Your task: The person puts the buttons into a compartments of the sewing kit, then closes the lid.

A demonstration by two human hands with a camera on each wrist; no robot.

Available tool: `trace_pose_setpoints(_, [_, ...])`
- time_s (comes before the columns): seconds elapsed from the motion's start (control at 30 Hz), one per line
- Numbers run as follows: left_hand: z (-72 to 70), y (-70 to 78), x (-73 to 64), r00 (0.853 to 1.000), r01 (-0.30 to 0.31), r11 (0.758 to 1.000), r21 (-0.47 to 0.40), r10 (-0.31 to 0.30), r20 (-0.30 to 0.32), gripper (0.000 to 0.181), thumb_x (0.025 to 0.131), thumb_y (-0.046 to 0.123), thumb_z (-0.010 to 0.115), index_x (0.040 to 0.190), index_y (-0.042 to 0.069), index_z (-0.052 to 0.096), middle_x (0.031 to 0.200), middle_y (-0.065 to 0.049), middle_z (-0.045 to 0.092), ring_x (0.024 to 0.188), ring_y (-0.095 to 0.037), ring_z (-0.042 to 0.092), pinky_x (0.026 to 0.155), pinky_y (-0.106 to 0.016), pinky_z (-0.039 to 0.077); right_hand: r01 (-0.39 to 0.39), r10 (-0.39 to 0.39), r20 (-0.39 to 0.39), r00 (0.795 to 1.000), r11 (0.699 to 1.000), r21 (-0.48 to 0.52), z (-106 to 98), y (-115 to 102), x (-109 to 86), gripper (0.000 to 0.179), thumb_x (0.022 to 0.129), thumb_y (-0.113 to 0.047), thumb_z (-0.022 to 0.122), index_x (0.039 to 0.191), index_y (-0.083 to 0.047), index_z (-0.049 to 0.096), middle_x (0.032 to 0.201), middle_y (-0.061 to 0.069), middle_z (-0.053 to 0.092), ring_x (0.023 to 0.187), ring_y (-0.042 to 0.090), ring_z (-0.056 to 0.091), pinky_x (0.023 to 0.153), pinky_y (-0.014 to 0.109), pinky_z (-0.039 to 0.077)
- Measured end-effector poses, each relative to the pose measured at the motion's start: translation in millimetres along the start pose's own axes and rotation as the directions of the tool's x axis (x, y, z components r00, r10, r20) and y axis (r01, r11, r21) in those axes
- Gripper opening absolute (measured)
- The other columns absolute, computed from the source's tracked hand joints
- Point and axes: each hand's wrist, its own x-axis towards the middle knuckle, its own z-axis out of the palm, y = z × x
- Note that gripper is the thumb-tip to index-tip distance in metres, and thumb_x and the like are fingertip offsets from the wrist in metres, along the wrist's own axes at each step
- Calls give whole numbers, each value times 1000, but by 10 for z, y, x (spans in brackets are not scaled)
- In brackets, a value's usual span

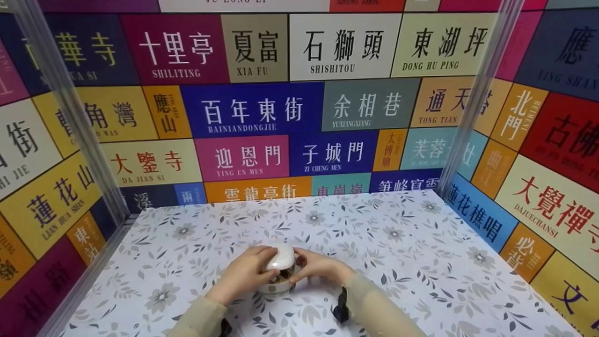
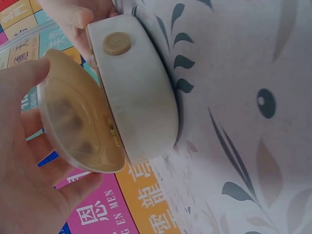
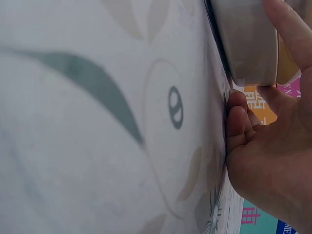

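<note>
A small white container (image 1: 275, 289) with a round tan button (image 2: 117, 43) on its front sits on the patterned tabletop. Its hinged lid (image 1: 282, 257), white outside and tan inside, stands tilted partway up. Dark contents, too shaded to identify, show in the gap in the head view. My left hand (image 1: 245, 275) grips the lid, thumb at its near edge and fingers over its outer side. From the other side my right hand (image 1: 319, 265) holds the container's body between thumb and fingers; some of those fingertips are hidden behind it.
The white tabletop (image 1: 393, 281) carries a grey leaf and flower print. Colourful panels with lettering (image 1: 252, 110) surround it at the back and both sides. Clear upright posts (image 1: 468, 107) stand at the back corners. A black strap piece (image 1: 341, 306) hangs at the right wrist.
</note>
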Motion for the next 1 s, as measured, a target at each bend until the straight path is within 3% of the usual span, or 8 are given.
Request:
trace_pose_setpoints(0.1, [20, 0, -17, 999, 16, 1000, 11, -17, 28, 57, 88, 40, 71, 134, 10, 57, 130, -9, 59, 122, -28, 53, 107, -48, 38, 20, -20, 7, 1000, 1000, 5, 6, 4, 8, 88, 74, -8, 81, 149, -9, 35, 130, 7, 53, 117, 25, 49, 110, 45, 30])
trace_pose_setpoints(0.47, [77, -3, -58, 998, 11, 997, 71, -15, 53, 61, 80, 35, 79, 130, 7, 60, 130, -11, 57, 120, -29, 51, 103, -46, 42, 39, -38, 19, 999, 999, -22, 12, 13, 4, 88, 76, -11, 81, 150, -11, 34, 122, 7, 56, 109, 24, 50, 102, 40, 37])
trace_pose_setpoints(0.7, [95, 41, -58, 987, 102, 994, 46, -107, 121, 64, 79, 38, 79, 133, 11, 59, 136, -9, 54, 125, -28, 48, 106, -47, 40, -9, 10, 17, 1000, 1000, -8, 17, 19, -26, 85, 80, -16, 79, 151, -11, 33, 118, 11, 54, 108, 26, 48, 91, 34, 41])
trace_pose_setpoints(1.0, [84, 43, -48, 988, 101, 994, 46, -106, 109, 62, 78, 35, 80, 132, 11, 61, 135, -9, 56, 123, -28, 50, 105, -48, 41, 0, 0, 12, 1000, 1000, -23, 11, 8, -23, 89, 78, -21, 81, 152, -12, 32, 123, 9, 54, 111, 25, 49, 97, 38, 39])
